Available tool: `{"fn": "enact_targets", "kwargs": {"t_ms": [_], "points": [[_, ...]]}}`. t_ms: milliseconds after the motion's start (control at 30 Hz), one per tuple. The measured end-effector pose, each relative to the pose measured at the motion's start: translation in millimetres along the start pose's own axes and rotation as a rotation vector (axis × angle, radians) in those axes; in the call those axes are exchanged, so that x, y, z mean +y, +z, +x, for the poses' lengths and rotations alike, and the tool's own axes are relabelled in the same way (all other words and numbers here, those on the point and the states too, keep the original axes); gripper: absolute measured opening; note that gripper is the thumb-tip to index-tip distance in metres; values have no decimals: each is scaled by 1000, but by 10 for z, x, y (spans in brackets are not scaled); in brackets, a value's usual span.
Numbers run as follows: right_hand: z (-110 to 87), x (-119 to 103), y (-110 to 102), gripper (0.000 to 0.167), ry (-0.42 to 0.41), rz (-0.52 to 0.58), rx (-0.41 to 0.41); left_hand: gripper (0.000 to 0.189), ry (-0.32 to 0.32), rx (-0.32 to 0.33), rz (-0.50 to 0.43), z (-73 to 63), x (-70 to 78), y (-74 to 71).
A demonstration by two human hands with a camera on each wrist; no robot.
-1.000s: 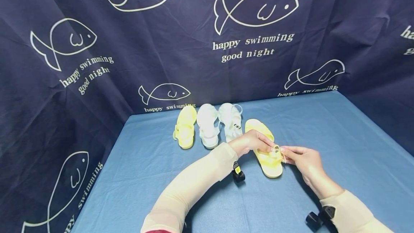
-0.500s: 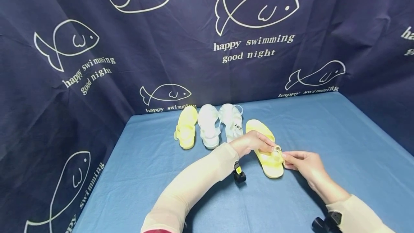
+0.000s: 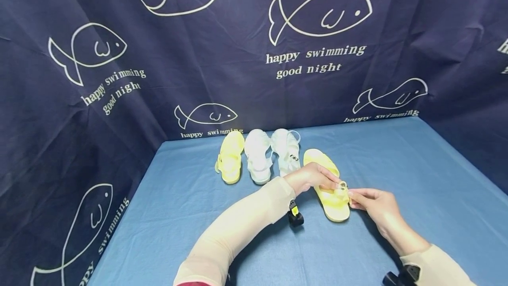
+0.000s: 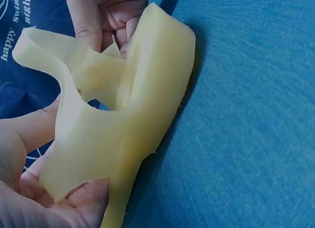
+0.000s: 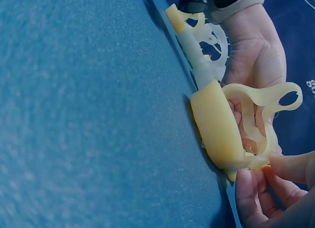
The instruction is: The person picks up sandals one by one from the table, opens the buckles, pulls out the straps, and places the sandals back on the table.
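Observation:
A yellow sandal (image 3: 336,211) lies on the blue-covered table, toe end toward me and angled to the right. My left hand (image 3: 315,176) reaches across it from the left, thumb and fingers pinching its strap by the small buckle (image 3: 343,185). On the sandal's right side, my right hand (image 3: 382,210) pinches the strap between thumb and fingers. From the left wrist, the upper straps (image 4: 88,134) arch above the thick sole (image 4: 165,65). The right wrist view has a looped strap end (image 5: 289,97) sticking up; the right fingertips partly hide the pinched part.
Left of the held sandal stand two white sandals (image 3: 259,156) (image 3: 282,142) and another yellow sandal (image 3: 231,158), in a row near the back edge. A dark blue curtain (image 3: 254,78) with fish prints rises behind the table (image 3: 190,197).
My right hand has shifted slightly down and right, away from the left fingertips, still pinching the strap. My left hand keeps its grip. The head view has shifted a little.

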State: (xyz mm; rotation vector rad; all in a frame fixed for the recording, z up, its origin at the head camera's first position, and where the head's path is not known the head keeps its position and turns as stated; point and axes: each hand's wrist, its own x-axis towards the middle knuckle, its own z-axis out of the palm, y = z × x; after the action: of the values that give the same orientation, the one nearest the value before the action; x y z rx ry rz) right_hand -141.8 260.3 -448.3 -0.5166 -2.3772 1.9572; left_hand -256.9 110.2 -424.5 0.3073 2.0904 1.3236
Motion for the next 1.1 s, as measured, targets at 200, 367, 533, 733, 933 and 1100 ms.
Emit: {"fn": "enact_targets", "kwargs": {"t_ms": [200,367,533,733,933,1100], "points": [[9,-7,-27,37,16,86,-40,15,9,-34,-5,22,-27,-11],[34,-20,-35,21,27,126,-52,16,24,-43,-18,41,-45,-19],[72,-33,-31,6,36,126,-38,15,31,-35,-29,37,-41,-8],[107,-43,-36,19,35,116,-29,15,16,-15,-25,19,-24,-4],[144,-49,-73,16,27,102,-59,15,16,-16,-33,27,-14,-4],[128,-29,-93,42,51,63,-118,15,25,-22,-42,30,-38,-13]]}}
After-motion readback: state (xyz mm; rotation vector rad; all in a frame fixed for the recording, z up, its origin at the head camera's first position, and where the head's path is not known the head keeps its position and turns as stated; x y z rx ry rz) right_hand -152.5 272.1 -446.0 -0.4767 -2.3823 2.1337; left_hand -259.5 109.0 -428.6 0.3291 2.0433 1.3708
